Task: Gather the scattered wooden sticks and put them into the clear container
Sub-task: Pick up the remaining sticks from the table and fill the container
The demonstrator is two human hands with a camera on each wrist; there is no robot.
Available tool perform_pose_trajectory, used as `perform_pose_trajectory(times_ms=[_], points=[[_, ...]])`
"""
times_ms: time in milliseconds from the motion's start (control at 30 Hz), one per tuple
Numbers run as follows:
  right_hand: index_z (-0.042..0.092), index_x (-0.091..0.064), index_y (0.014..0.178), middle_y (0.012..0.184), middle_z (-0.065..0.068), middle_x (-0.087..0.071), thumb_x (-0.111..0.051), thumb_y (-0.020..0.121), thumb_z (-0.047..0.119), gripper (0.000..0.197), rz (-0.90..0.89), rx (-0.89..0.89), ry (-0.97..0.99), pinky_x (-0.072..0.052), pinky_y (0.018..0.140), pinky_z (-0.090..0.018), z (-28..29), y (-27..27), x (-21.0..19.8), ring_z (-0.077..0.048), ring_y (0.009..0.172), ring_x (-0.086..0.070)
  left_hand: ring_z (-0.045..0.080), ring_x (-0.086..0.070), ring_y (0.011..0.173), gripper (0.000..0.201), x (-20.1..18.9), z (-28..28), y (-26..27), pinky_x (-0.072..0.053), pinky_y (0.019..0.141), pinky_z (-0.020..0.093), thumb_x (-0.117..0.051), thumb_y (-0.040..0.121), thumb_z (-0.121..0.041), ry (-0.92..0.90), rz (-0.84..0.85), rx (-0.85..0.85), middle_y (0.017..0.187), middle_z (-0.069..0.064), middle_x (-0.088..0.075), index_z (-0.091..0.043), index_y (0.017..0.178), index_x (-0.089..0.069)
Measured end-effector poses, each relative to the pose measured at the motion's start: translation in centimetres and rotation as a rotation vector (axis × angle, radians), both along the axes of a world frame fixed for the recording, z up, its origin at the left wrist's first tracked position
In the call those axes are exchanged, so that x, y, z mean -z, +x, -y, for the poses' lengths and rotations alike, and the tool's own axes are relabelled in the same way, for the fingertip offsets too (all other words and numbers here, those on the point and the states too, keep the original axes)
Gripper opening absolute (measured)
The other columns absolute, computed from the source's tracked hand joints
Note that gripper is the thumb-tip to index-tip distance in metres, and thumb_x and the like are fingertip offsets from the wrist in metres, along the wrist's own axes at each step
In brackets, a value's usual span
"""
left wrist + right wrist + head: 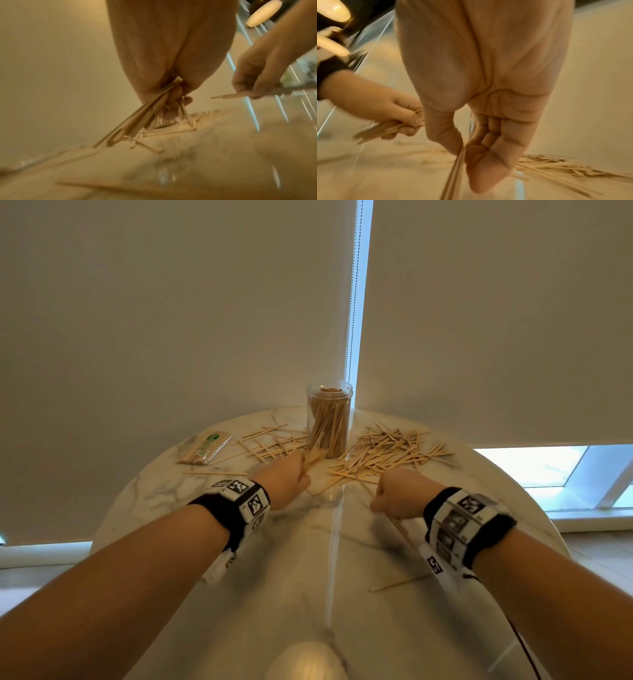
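A clear container (329,419) packed with upright wooden sticks stands at the far middle of the round marble table (301,570). Loose sticks lie scattered to its left (270,445) and in a denser pile to its right (390,451). My left hand (287,479) grips a bundle of sticks (137,121) just in front of the container. My right hand (399,494) is closed around a few sticks (455,174), near the front edge of the right pile; one stick end (399,523) pokes out toward me.
A wrapped pack of sticks (205,448) lies at the far left of the table. Single sticks lie at the left (214,473) and near right (399,583). Roller blinds (171,302) hang directly behind the table; a window sill runs on the right.
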State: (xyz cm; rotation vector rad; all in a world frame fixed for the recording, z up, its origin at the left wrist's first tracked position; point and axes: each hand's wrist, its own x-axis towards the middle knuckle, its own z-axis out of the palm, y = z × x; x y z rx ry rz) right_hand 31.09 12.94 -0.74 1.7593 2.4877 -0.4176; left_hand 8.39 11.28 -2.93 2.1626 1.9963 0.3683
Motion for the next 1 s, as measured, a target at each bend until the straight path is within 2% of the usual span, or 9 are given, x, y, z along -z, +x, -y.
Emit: perform_pose_trajectory(times_ms=[167, 267, 367, 567, 700, 767, 800, 867, 1000], points=[[0.006, -0.069, 0.091, 0.082, -0.006, -0.073, -0.066, 0.094, 0.022, 0.016, -0.608, 0.002, -0.023, -0.061, 0.072, -0.028, 0.1, -1.8, -3.0, -0.013, 0.07, -0.071, 0.016, -0.053, 0.073, 0.028, -1.6, 0.3, 1.5, -0.052, 0.066, 0.036, -0.039, 0.106, -0.042, 0.091, 0.697, -0.07, 0.085, 0.001, -0.055, -0.019, 0.106, -0.055], [0.006, -0.07, 0.095, 0.082, -0.004, -0.075, -0.065, 0.093, 0.02, 0.014, -0.767, -0.049, 0.006, -0.061, 0.069, -0.025, 1.2, -4.1, -4.0, -0.012, 0.071, -0.073, 0.011, -0.05, 0.065, 0.048, -1.8, 0.6, 3.2, -0.045, 0.054, 0.027, -0.039, 0.099, -0.063, 0.008, 1.021, -0.009, 0.079, -0.001, -0.055, -0.021, 0.104, -0.062], [0.009, -0.072, 0.096, 0.08, -0.003, -0.075, -0.063, 0.093, 0.013, 0.011, -0.812, -0.1, 0.032, -0.062, 0.075, -0.03, 2.3, -5.6, -3.9, -0.013, 0.072, -0.074, 0.017, -0.057, 0.063, 0.047, -1.9, 0.7, 3.2, -0.041, 0.047, 0.027, -0.041, 0.103, -0.054, 0.03, 1.139, -0.057, 0.072, 0.001, -0.062, -0.016, 0.107, -0.067], [0.015, -0.077, 0.095, 0.082, -0.001, -0.076, -0.073, 0.09, 0.022, 0.01, -0.691, -0.108, 0.001, -0.062, 0.078, -0.032, 4.0, -4.3, -3.4, -0.018, 0.08, -0.074, 0.018, -0.054, 0.068, 0.039, -2.0, 2.0, 0.8, -0.047, 0.061, 0.033, -0.039, 0.105, -0.045, 0.11, 0.924, -0.191, 0.081, 0.004, -0.059, -0.014, 0.095, -0.06], [0.019, -0.071, 0.099, 0.089, 0.003, -0.072, -0.072, 0.089, 0.02, 0.009, -0.151, -0.118, -0.162, -0.054, 0.07, -0.025, 5.8, -1.2, -3.0, -0.012, 0.076, -0.066, 0.022, -0.064, 0.08, 0.044, -3.0, 2.6, -3.8, -0.049, 0.079, 0.033, -0.037, 0.106, -0.046, 0.058, 0.78, -0.361, 0.09, 0.006, -0.062, -0.009, 0.12, -0.057], [0.024, -0.07, 0.106, 0.097, 0.003, -0.071, -0.075, 0.086, 0.024, 0.02, 0.193, -0.144, -0.249, -0.049, 0.068, -0.025, 6.6, 0.0, -2.2, -0.011, 0.077, -0.061, 0.021, -0.06, 0.065, 0.041, -3.3, 2.9, -6.4, -0.054, 0.068, 0.033, -0.042, 0.105, -0.046, 0.002, 0.764, -0.401, 0.084, 0.006, -0.056, -0.008, 0.109, -0.056], [0.025, -0.07, 0.109, 0.1, 0.003, -0.071, -0.076, 0.085, 0.024, 0.025, 0.303, -0.151, -0.271, -0.048, 0.068, -0.025, 6.7, 0.4, -1.7, -0.011, 0.077, -0.059, 0.02, -0.056, 0.061, 0.036, -3.5, 3.1, -7.4, -0.051, 0.06, 0.031, -0.046, 0.103, -0.046, -0.003, 0.618, -0.404, 0.082, 0.007, -0.056, -0.011, 0.098, -0.055], [0.024, -0.07, 0.106, 0.101, 0.004, -0.069, -0.075, 0.083, 0.021, 0.024, 0.355, -0.16, -0.273, -0.047, 0.068, -0.026, 6.7, 0.7, -0.6, -0.012, 0.078, -0.057, 0.021, -0.058, 0.069, 0.032, -3.5, 3.2, -9.4, -0.045, 0.062, 0.03, -0.063, 0.094, -0.048, 0.012, 0.228, -0.381, 0.086, 0.006, -0.064, -0.018, 0.089, -0.054], [0.024, -0.071, 0.096, 0.095, 0.005, -0.07, -0.068, 0.083, 0.017, 0.015, 0.265, -0.21, -0.176, -0.045, 0.064, -0.024, 6.0, 0.4, 0.4, -0.013, 0.079, -0.058, 0.021, -0.06, 0.099, 0.044, -2.2, 2.9, -11.2, -0.046, 0.082, 0.03, -0.085, 0.077, -0.038, -0.225, 0.015, -0.246, 0.112, 0.001, -0.063, -0.02, 0.111, -0.064]])
